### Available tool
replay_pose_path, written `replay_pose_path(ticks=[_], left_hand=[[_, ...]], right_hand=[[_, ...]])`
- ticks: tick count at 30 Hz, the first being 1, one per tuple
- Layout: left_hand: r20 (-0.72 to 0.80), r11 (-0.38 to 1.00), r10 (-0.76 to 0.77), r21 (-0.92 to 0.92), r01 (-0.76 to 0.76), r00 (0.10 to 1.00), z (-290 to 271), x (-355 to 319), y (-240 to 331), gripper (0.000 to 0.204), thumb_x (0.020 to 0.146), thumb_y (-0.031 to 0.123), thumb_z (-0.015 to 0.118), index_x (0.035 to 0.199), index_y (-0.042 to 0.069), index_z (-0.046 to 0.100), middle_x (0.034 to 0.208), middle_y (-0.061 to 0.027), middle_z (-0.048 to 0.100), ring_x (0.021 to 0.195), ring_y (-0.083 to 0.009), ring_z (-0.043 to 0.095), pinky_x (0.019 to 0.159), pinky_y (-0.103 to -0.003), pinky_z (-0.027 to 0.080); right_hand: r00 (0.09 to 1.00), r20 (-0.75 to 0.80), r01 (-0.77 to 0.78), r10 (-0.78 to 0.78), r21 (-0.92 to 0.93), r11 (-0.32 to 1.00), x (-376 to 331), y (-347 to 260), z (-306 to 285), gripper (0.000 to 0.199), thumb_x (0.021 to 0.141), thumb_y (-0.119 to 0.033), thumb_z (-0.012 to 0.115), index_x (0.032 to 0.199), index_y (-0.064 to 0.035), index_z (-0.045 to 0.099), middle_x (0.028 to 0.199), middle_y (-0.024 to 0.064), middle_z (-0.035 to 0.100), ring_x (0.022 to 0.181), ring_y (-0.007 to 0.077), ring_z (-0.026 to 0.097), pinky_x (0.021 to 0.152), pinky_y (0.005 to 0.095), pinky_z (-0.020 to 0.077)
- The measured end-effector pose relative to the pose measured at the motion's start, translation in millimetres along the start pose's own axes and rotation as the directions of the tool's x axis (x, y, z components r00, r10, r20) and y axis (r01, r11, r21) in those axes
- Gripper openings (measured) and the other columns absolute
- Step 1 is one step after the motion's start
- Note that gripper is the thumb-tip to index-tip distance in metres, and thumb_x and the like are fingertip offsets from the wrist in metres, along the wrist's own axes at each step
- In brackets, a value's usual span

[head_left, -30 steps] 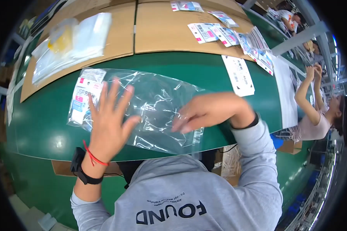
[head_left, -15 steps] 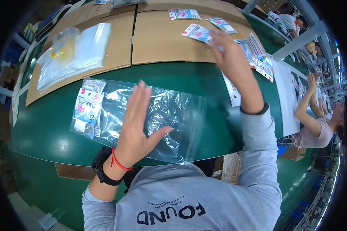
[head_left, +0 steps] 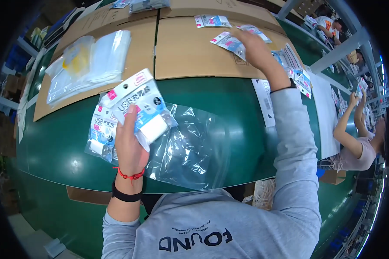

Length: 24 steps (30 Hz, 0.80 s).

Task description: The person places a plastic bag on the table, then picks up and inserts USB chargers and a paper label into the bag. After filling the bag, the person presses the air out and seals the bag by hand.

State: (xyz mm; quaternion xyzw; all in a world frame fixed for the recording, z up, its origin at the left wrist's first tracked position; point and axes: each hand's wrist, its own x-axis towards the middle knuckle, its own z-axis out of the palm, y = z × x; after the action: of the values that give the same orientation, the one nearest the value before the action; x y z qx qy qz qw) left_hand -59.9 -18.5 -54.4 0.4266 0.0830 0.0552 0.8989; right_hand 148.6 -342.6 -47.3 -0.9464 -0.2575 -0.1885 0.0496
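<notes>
Upright in my left hand point(head_left: 132, 140) is a white-and-blue retail packet point(head_left: 138, 101) with a pink mark, a hang hole and a small white block inside; my thumb lies across its front. Behind it, a large clear plastic bag point(head_left: 190, 146) lies flat on the green table, a similar packet point(head_left: 103, 131) showing at its left end. My right hand point(head_left: 257, 52) is over the cardboard at the far right, fingers stretched out beside a loose packet point(head_left: 230, 43). Another packet point(head_left: 255, 32) lies partly behind that hand. Its fingertips are hard to make out.
Flattened cardboard point(head_left: 190, 56) covers the far side of the green table point(head_left: 75, 146). A stack of clear bags point(head_left: 110, 56) lies far left. More packets point(head_left: 298, 75) sit beyond my right wrist, near a white printed sheet point(head_left: 263, 101). A co-worker point(head_left: 354, 142) works at the right.
My left hand, flat above the bag before, now grips a packet and has moved left. My right hand remains near the far packets. The view has shifted slightly.
</notes>
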Motion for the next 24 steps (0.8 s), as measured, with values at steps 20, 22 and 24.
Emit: replay_pose_path(ticks=[20,22,24], left_hand=[[0.389,0.833,0.117,0.462,-0.303,0.914,22.6,-13.3,-0.2,0.028,0.087,0.01,0.065,0.112,0.001,0.055,0.093,-0.0051,0.067,0.087,-0.0085,0.06,0.076,-0.024,0.047],[0.401,0.746,0.166,0.546,-0.381,0.901,20.5,-11.0,-4.1,0.027,0.086,0.012,0.067,0.108,0.001,0.056,0.09,-0.0051,0.067,0.084,-0.0075,0.06,0.074,-0.023,0.048],[0.367,0.797,0.134,0.512,-0.32,0.921,21.8,-10.8,-2.2,0.026,0.086,0.013,0.067,0.107,0.001,0.057,0.09,-0.0053,0.067,0.084,-0.0073,0.06,0.074,-0.023,0.048]], right_hand=[[0.931,0.353,-0.34,-0.09,0.931,0.132,-42.1,-146.7,-81.2,0.051,0.084,-0.028,0.066,0.125,0.0003,0.052,0.112,0.0062,0.062,0.103,0.0129,0.057,0.087,0.0266,0.0441],[0.939,0.321,-0.333,-0.122,0.937,-0.101,-47.4,-163.7,-84.9,0.055,0.084,-0.027,0.067,0.128,0.0015,0.049,0.116,0.0083,0.06,0.106,0.0135,0.056,0.091,0.0272,0.0428],[0.98,0.192,-0.195,-0.052,0.979,-0.058,-58.9,-185.1,-76.9,0.054,0.084,-0.024,0.067,0.129,0.0012,0.049,0.116,0.0085,0.06,0.105,0.0138,0.056,0.091,0.0272,0.0427]])
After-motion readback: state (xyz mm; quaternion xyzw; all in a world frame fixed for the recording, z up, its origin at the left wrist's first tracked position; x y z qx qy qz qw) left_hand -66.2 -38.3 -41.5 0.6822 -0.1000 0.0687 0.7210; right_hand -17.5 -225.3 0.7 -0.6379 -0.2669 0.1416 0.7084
